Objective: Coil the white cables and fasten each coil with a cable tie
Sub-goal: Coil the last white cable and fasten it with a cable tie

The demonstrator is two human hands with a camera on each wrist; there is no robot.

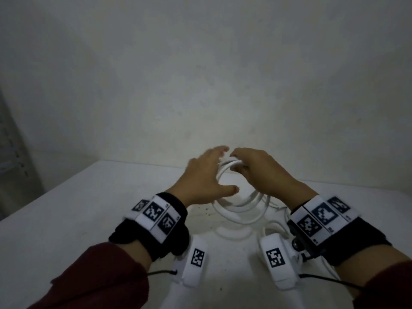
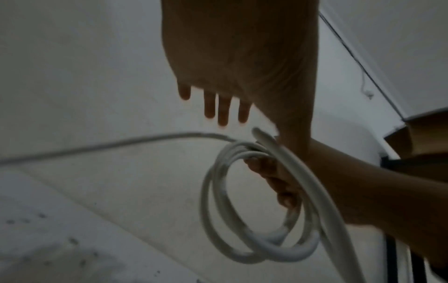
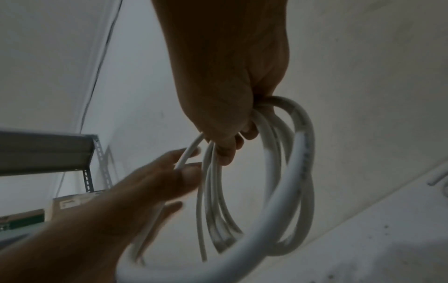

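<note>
A coil of white cable with several loops hangs above the white table. My right hand grips the top of the coil, fingers curled round the bunched loops. My left hand is beside it on the left, fingers straight. In the right wrist view a loose strand runs from the coil across the fingertips of the left hand. In the left wrist view the straight fingers sit above the coil, and the strand trails off to the left. No cable tie shows.
More white cable lies on the table under my right wrist, and another piece lies further off. Dark specks dot the tabletop. A plain wall stands close behind. A metal shelf and a cardboard box are on the left.
</note>
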